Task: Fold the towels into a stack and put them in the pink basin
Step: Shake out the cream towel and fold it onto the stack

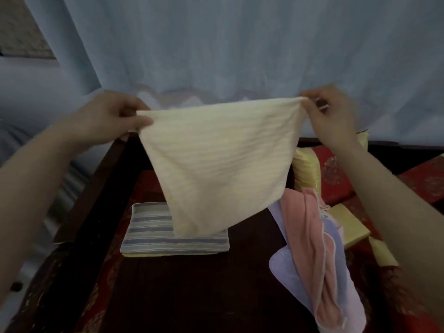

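Note:
A pale yellow towel (216, 159) hangs spread in the air above the dark table (192, 284). My left hand (113, 116) pinches its upper left corner and my right hand (329, 114) pinches its upper right corner. Below its hanging tip lies a folded stack: a blue-and-white striped towel (153, 234) on top of a yellow one (144, 255). At the right, a pink towel (310, 236) lies crumpled on a lilac towel (286, 267). No pink basin is in view.
A light blue curtain (240, 44) hangs behind the table. Red and gold cushions (331, 174) and a flat yellow box (348, 224) crowd the right side. The table's dark wooden rim (96, 188) runs along the left.

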The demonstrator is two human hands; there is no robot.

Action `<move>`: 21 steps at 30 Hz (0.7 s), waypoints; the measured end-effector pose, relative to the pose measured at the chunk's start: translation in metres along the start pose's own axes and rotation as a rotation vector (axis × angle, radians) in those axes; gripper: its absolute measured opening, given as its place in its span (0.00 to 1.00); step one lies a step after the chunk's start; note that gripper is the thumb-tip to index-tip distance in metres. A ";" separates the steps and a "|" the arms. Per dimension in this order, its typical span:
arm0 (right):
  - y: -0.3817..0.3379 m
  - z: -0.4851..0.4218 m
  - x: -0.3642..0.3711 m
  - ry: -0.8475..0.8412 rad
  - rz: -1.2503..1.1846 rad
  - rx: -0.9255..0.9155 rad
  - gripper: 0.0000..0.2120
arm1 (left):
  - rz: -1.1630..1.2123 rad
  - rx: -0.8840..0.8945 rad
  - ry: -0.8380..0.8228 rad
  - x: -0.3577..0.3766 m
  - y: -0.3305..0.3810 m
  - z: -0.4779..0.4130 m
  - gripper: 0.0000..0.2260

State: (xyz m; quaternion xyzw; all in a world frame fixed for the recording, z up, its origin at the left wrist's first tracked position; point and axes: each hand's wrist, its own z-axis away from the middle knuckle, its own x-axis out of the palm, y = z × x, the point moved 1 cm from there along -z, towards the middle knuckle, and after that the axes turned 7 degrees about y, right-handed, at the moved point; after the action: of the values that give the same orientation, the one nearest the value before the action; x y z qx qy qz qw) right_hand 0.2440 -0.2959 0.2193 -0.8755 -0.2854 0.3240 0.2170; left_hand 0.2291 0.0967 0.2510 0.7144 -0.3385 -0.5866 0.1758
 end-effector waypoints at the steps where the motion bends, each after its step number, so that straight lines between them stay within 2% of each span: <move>1: -0.001 -0.007 0.001 0.010 -0.001 -0.003 0.07 | 0.016 0.014 0.047 -0.003 0.003 -0.005 0.02; 4: -0.009 -0.006 -0.013 -0.059 -0.097 0.004 0.06 | 0.096 0.062 0.139 -0.012 0.011 -0.003 0.04; 7: -0.015 0.022 -0.039 -0.351 -0.275 0.066 0.09 | 0.180 0.075 0.048 -0.016 0.004 0.024 0.09; 9: -0.015 0.051 -0.059 -0.578 -0.353 0.090 0.10 | 0.175 0.094 -0.078 -0.010 -0.009 0.061 0.03; 11: -0.004 0.088 -0.074 -0.850 -0.330 0.082 0.07 | 0.126 0.069 -0.229 0.005 -0.022 0.103 0.12; 12: 0.005 0.112 -0.075 -1.021 -0.278 0.094 0.06 | 0.133 0.016 -0.361 0.019 -0.031 0.123 0.12; 14: 0.025 0.163 -0.069 -1.316 -0.141 0.157 0.08 | 0.067 -0.030 -0.640 0.058 -0.050 0.161 0.05; 15: 0.034 0.186 -0.065 -1.380 -0.079 0.178 0.09 | 0.020 -0.039 -0.691 0.076 -0.060 0.177 0.05; 18: 0.046 0.241 -0.052 -1.457 -0.066 0.278 0.08 | -0.022 -0.103 -0.615 0.112 -0.088 0.213 0.07; 21: 0.052 0.266 -0.049 -1.585 -0.085 0.338 0.08 | -0.058 -0.114 -0.713 0.126 -0.102 0.236 0.05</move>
State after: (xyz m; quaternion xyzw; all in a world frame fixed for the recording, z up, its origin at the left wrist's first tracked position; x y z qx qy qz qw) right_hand 0.0482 -0.3139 0.0272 -0.3296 -0.3346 0.8780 0.0920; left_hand 0.0419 0.1168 0.0349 0.4635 -0.3247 -0.8215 0.0697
